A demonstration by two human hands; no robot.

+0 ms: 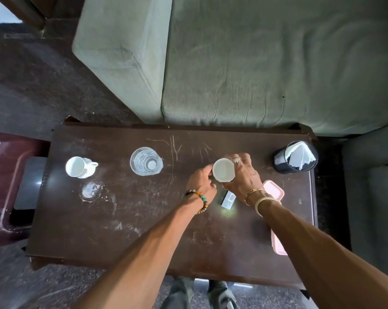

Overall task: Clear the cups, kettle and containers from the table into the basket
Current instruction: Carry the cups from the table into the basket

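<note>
The fingers [241,160] of your right hand [244,177] were curled round the far and right side of the small round white cup [223,171], gripping it. Your left hand [202,181] closed its fingers against the cup's left wall, so both hands held it. The cup sat right of centre on the scratched dark brown surface [121,219], with the small grey box [228,199] just near of it. Whether its base rested on the surface or was just off it, I could not tell.

To do this step well, you would likely have let one hand carry the cup. A grip low on the wall, with no finger over the rim, would have kept it level. The basket was not in view, so you would have needed to find it before swinging the cup across.

The cup stood upright, its open mouth facing up towards you and its long axis vertical. No handle showed.

The clear glass tumbler [146,161] and the white handled mug [80,167] waited further left, both upright. The mug's handle pointed right. The black mesh holder stuffed with white tissue [284,161] stood at the far right, and the flat pink plastic tray [275,190] lay partly under your right wrist.
</note>
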